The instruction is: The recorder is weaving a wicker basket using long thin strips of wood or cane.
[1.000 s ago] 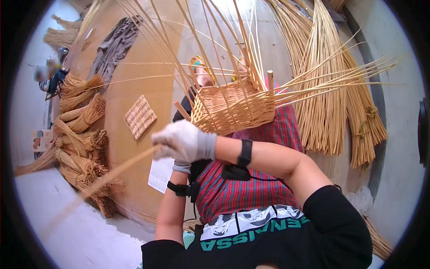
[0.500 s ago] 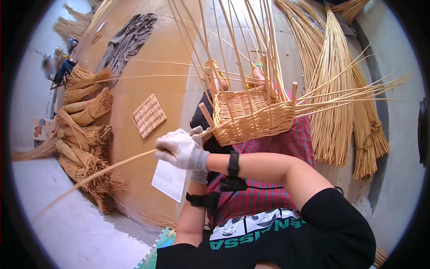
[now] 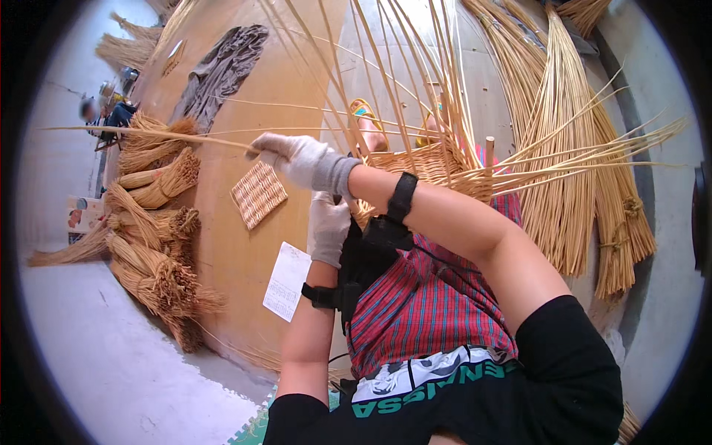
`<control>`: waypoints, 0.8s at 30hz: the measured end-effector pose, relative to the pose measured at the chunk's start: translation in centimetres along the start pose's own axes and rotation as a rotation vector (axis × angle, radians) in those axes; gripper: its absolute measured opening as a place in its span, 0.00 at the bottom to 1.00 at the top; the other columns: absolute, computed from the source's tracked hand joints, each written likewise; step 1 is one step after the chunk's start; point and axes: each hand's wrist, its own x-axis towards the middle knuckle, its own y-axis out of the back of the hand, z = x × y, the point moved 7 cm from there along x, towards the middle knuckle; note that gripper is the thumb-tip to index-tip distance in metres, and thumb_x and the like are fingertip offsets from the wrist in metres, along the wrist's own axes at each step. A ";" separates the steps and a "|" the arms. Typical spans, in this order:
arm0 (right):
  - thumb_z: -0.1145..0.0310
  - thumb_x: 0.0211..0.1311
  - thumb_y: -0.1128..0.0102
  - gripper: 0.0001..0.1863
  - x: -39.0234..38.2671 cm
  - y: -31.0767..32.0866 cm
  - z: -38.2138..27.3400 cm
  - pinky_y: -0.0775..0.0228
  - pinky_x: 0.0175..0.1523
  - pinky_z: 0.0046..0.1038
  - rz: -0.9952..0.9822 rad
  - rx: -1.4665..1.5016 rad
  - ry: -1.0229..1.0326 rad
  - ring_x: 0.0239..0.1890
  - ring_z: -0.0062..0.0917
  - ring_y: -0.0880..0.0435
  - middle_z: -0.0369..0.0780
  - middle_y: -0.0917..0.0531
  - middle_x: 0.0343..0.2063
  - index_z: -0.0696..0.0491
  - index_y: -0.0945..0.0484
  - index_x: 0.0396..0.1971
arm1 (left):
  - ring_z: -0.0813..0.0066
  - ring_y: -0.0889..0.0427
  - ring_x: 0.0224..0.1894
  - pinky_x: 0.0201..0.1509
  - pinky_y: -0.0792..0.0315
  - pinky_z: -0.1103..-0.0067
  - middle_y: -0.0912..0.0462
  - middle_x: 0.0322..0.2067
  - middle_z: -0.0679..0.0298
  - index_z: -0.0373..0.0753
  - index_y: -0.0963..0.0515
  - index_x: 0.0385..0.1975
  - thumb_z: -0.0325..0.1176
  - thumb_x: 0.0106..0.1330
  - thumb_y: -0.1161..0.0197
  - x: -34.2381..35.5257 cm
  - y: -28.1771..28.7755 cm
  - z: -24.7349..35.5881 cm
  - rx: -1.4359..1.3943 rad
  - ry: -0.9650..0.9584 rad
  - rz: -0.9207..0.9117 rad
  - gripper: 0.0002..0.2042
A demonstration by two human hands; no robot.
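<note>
A half-woven wicker basket (image 3: 415, 165) rests on my lap, tall upright stakes rising from its sides. My right hand (image 3: 297, 159), in a white-grey glove, crosses over to the basket's left side. Its fingers are closed on a long wicker strand (image 3: 185, 136) stretching out to the left. Below it, my gloved left hand (image 3: 328, 226) is at the basket's left corner and seems to grip it there; the fingertips are partly hidden by my right wrist. A wooden corner peg (image 3: 489, 151) stands at the basket's right end.
A woven square panel (image 3: 258, 195) and a white paper sheet (image 3: 288, 282) lie on the floor at left. Bundles of wicker (image 3: 156, 282) are piled beyond them. Long rods (image 3: 552, 170) lie at right. A grey cloth (image 3: 222, 70) and a seated person (image 3: 115, 119) are farther off.
My right hand has moved up and away from me, swinging the strand from pointing lower left to nearly level. My left hand now shows more clearly beneath it.
</note>
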 end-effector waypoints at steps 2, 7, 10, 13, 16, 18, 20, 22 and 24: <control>0.76 0.70 0.48 0.13 -0.6 1.4 -1.4 0.25 0.42 0.31 0.057 -0.073 0.114 0.33 0.29 0.18 0.41 0.15 0.33 0.46 0.21 0.49 | 0.81 0.20 0.40 0.44 0.26 0.78 0.16 0.35 0.64 0.31 0.21 0.42 0.25 0.70 0.42 -0.5 -0.2 0.2 -0.004 0.119 0.003 0.06; 0.75 0.69 0.45 0.09 -3.0 3.0 -4.1 0.24 0.47 0.30 0.081 -0.283 -0.006 0.39 0.32 0.15 0.41 0.14 0.38 0.50 0.22 0.47 | 0.79 0.22 0.44 0.49 0.28 0.78 0.17 0.42 0.64 0.32 0.24 0.52 0.38 0.78 0.49 -2.6 1.0 1.8 0.083 0.385 -0.012 0.15; 0.73 0.70 0.44 0.11 -7.4 4.8 -7.0 0.24 0.48 0.27 0.243 -0.162 0.182 0.39 0.28 0.16 0.40 0.15 0.38 0.51 0.24 0.50 | 0.78 0.21 0.33 0.41 0.27 0.77 0.17 0.34 0.62 0.32 0.21 0.45 0.45 0.78 0.48 -2.1 -0.3 5.8 0.113 0.040 -0.043 0.19; 0.67 0.74 0.47 0.12 -16.2 10.3 -6.6 0.22 0.45 0.27 0.559 0.137 0.193 0.34 0.25 0.18 0.37 0.20 0.32 0.52 0.29 0.53 | 0.79 0.18 0.33 0.42 0.25 0.78 0.14 0.32 0.63 0.33 0.20 0.41 0.48 0.77 0.47 -1.6 -0.7 6.7 0.110 -0.010 -0.059 0.21; 0.64 0.78 0.51 0.08 -24.1 14.4 -4.2 0.22 0.42 0.23 0.741 0.562 0.145 0.33 0.21 0.18 0.35 0.19 0.31 0.51 0.28 0.48 | 0.75 0.15 0.35 0.46 0.23 0.78 0.14 0.29 0.62 0.34 0.19 0.38 0.48 0.77 0.47 -1.2 -1.6 5.3 -0.082 0.180 -0.260 0.21; 0.64 0.77 0.48 0.08 -27.0 16.8 -3.3 0.23 0.41 0.22 0.833 0.320 -0.092 0.34 0.20 0.17 0.36 0.17 0.32 0.51 0.28 0.48 | 0.76 0.16 0.35 0.45 0.25 0.78 0.14 0.29 0.62 0.34 0.18 0.38 0.49 0.76 0.47 -0.8 -1.4 5.9 -0.129 0.125 -0.306 0.21; 0.66 0.71 0.39 0.08 -27.9 18.5 -3.7 0.23 0.38 0.19 0.917 0.117 -0.180 0.37 0.19 0.14 0.38 0.13 0.37 0.51 0.27 0.44 | 0.77 0.16 0.36 0.46 0.25 0.78 0.14 0.31 0.63 0.35 0.19 0.42 0.48 0.76 0.45 -0.9 -1.4 6.8 -0.100 0.096 -0.353 0.20; 0.68 0.70 0.38 0.08 -27.5 19.0 -3.6 0.23 0.37 0.19 0.954 0.122 -0.275 0.36 0.19 0.14 0.38 0.13 0.36 0.50 0.27 0.44 | 0.77 0.16 0.36 0.46 0.25 0.78 0.14 0.33 0.63 0.35 0.20 0.46 0.46 0.76 0.45 -1.2 -0.6 8.4 -0.018 0.060 -0.236 0.18; 0.71 0.69 0.37 0.08 -27.7 19.5 -3.3 0.24 0.34 0.19 1.069 0.174 -0.332 0.35 0.19 0.14 0.38 0.13 0.35 0.50 0.26 0.43 | 0.79 0.17 0.33 0.40 0.24 0.79 0.15 0.38 0.63 0.36 0.23 0.53 0.41 0.77 0.44 -1.6 0.6 10.4 -0.057 0.013 0.052 0.15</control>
